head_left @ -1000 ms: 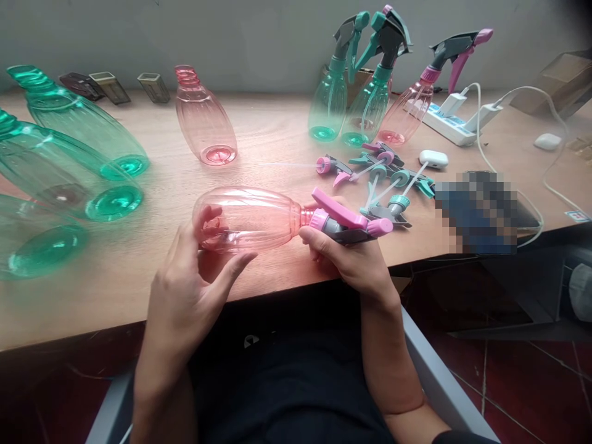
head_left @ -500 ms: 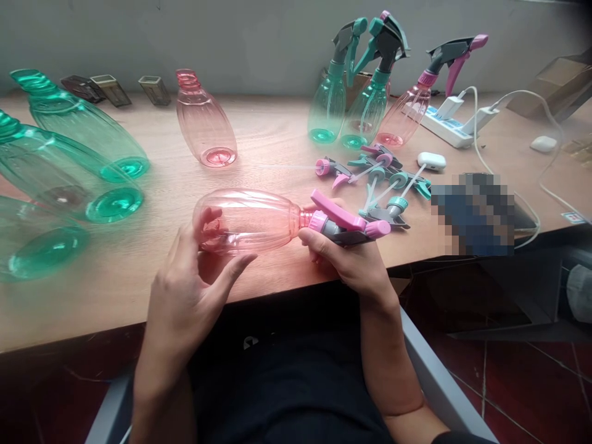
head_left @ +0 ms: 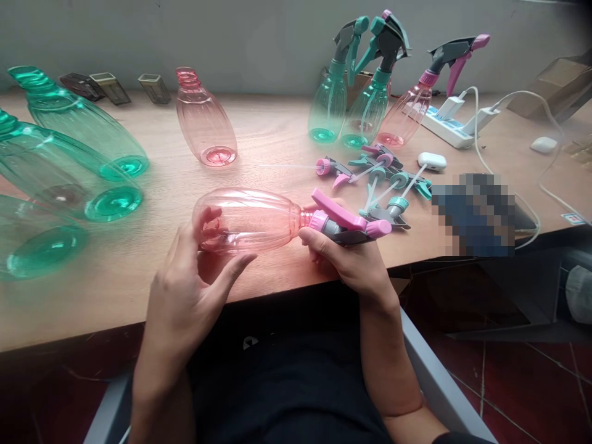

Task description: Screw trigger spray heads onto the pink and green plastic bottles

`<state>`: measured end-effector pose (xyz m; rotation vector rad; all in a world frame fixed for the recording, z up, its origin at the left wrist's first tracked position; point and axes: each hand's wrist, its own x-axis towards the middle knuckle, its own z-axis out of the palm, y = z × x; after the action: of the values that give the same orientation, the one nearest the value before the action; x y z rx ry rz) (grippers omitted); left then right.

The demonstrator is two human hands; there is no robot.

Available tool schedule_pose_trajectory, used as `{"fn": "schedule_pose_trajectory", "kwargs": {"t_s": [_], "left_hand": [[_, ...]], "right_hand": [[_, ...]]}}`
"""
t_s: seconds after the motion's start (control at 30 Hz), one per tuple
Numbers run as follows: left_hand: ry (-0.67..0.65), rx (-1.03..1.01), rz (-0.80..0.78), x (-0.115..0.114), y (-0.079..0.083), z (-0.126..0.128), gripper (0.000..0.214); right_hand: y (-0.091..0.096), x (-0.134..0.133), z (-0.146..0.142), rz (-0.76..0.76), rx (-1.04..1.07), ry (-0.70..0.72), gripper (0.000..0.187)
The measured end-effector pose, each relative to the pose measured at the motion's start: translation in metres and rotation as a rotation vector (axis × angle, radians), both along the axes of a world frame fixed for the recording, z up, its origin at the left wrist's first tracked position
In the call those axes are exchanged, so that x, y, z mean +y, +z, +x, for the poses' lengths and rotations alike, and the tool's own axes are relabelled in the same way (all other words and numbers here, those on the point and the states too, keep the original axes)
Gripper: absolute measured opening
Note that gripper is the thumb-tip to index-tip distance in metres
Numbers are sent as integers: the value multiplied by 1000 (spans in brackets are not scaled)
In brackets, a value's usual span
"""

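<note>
A clear pink spray bottle [head_left: 254,219] lies sideways above the table's front edge, its base to the left. My left hand [head_left: 187,277] cups that base, fingers curled behind it and thumb stretched out along the near side. At the neck, a pink and grey trigger sprayer head [head_left: 345,222] meets the bottle's mouth; how far it is screwed on I cannot tell. My right hand [head_left: 349,259] is closed round the sprayer head, thumb at the pink collar. Past it lie several loose sprayer heads [head_left: 382,176] in pink, green and grey with thin tubes.
An uncapped pink bottle [head_left: 206,120] stands behind; several green bottles [head_left: 87,126] stand left. Bottles with sprayers [head_left: 363,105] stand at the back right, beside a white power strip [head_left: 446,126] with cables. A white earbud case [head_left: 431,161] and a blurred-out object [head_left: 474,216] lie right.
</note>
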<state>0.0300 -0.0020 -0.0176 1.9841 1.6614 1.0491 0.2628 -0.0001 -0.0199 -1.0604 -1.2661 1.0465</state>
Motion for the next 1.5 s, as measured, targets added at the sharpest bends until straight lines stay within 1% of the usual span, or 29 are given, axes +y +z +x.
{"fn": "schedule_pose_trajectory", "kwargs": {"t_s": [0.17,0.43,0.87,1.1,1.3,1.5], "left_hand": [[-1,-4,1,0,0,0,76],[-3,34,31,1,1,-1,74],[-8,60,63,2,1,-1,76],[5,54,36,1,1,-2,76],[6,62,47,2,1,-3,73],[11,67,40,2,2,-3,76]], "right_hand": [[0,0,0,-1,-8,-14,36],[-1,1,1,-44,24,22,44],[-1,1,0,-49,37,26,43],[0,1,0,-50,21,37,37],[2,2,1,-47,20,47,40],[2,2,0,-43,13,49,34]]}}
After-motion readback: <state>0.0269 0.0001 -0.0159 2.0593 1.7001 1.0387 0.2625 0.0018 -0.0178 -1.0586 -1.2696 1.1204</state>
